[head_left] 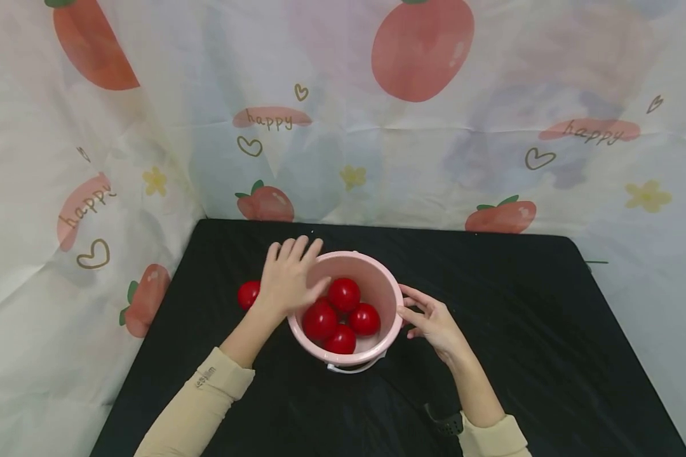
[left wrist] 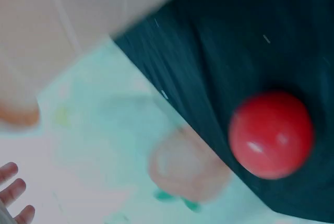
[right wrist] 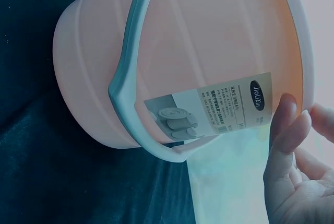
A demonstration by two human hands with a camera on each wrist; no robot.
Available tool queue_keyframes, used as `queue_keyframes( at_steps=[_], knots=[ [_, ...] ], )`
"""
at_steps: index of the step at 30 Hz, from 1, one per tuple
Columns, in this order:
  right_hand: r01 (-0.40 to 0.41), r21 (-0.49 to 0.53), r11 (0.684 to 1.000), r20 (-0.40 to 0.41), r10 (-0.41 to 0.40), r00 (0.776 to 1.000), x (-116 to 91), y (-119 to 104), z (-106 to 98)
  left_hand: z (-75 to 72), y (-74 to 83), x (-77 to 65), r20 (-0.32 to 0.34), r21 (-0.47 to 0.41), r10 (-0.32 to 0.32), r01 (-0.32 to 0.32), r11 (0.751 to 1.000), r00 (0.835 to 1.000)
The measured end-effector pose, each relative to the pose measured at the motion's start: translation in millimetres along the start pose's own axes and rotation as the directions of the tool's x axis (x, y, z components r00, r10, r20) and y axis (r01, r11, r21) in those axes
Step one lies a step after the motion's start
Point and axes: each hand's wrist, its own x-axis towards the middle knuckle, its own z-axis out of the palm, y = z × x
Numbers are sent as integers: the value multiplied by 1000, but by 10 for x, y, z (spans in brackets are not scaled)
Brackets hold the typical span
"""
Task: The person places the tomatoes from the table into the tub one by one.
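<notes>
A pink bucket (head_left: 377, 273) stands on the black table with several red balls (head_left: 344, 295) inside it. My right hand (head_left: 434, 324) pinches its rim from the right side; the thumb and fingertips meet at the rim in the right wrist view. Over the left part of the rim, my left hand (head_left: 288, 279) is spread with its fingers straight and holds nothing. Another red ball (left wrist: 271, 135) lies on the table left of the bucket, partly covered by the left hand in the head view.
The bucket's handle (right wrist: 130, 67) hangs down on the near side, and a printed label (right wrist: 209, 106) is stuck to the wall. A black cloth (head_left: 520, 317) covers the table. Behind and to the left hang pale curtains (head_left: 331, 158) with fruit prints.
</notes>
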Motion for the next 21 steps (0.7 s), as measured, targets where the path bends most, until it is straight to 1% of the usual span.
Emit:
queue_keyframes(
  at_steps=[2,4,5,7,8,10,13,15,17,21],
  knots=[
    [-1,1,1000,2,1,1000,-3,-2,-1,-6,-157,-43,-58,-14,-67,66,998,996],
    [-2,0,1000,-1,2,1000,-6,-3,-2,6,-298,-94,-96,-21,-123,122,992,988],
    [-2,-2,1000,-3,2,1000,-7,-3,-3,17,-359,-124,-103,-29,-149,147,989,983],
    [-2,-5,1000,-6,2,1000,-8,-2,-6,50,-463,-185,-91,-43,-200,197,979,976],
    [-2,-6,1000,-7,2,1000,-9,-1,-8,69,-507,-218,-70,-47,-227,224,973,971],
    [0,-3,1000,-6,0,1000,-11,0,-9,118,-580,-293,-7,-48,-281,280,959,960],
    [7,7,1000,2,-7,1000,-14,2,-11,209,-663,-419,112,-38,-349,355,934,930],
    [11,12,1000,6,-11,1000,-15,3,-11,292,-705,-516,180,-28,-376,387,922,909],
    [14,15,1000,12,-14,1000,-15,3,-10,388,-741,-616,228,-23,-393,409,912,891],
    [15,17,1000,13,-16,1000,-13,0,-9,586,-782,-794,292,-28,-413,439,898,863]
  ],
)
